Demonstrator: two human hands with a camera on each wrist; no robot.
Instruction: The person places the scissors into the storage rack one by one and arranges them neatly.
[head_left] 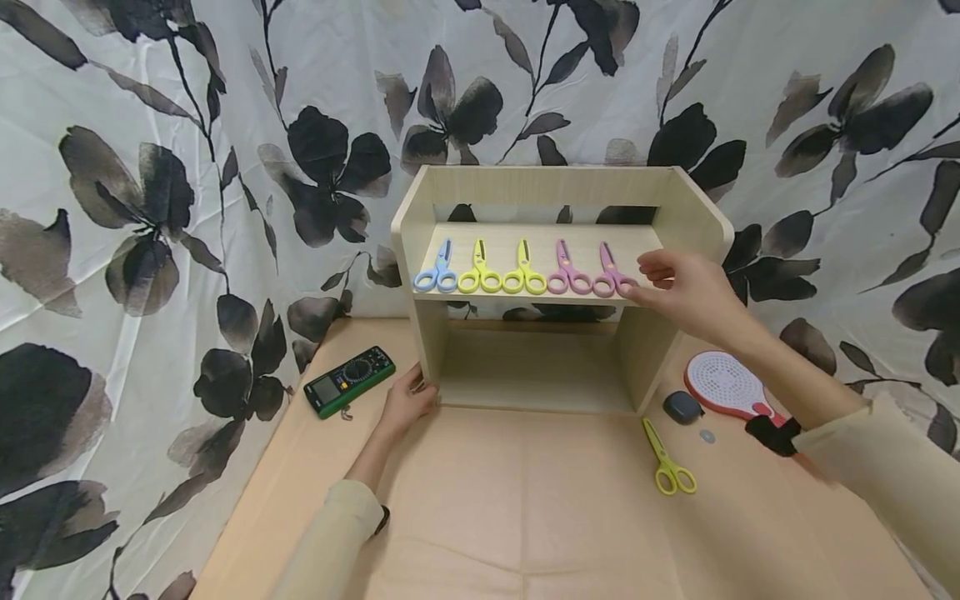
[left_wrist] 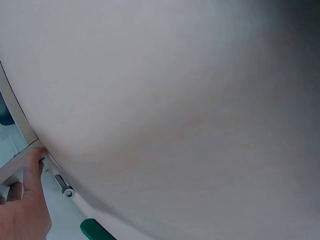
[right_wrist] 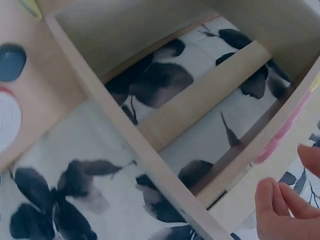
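On the upper board of a small wooden shelf (head_left: 532, 367) a row of scissors lies with blades pointing back: blue scissors (head_left: 437, 267), two yellow ones, then pink scissors (head_left: 568, 268) and a second pink pair (head_left: 611, 271) at the right end. My right hand (head_left: 686, 292) is beside that end pair, thumb right at its handle in the head view; the right wrist view shows loosely bent fingers (right_wrist: 272, 197) with nothing between them. Down at the shelf's front left corner, my left hand (head_left: 411, 400) grips the side panel (left_wrist: 17, 112).
Yellow scissors (head_left: 667, 458) lie on the table right of the shelf. Beyond them are a dark rounded gadget (head_left: 682, 407), a small grey disc (head_left: 707, 436) and a red-and-white paddle-shaped thing (head_left: 723, 383). A green multimeter (head_left: 349, 382) and a small metal piece (head_left: 346, 413) lie left.
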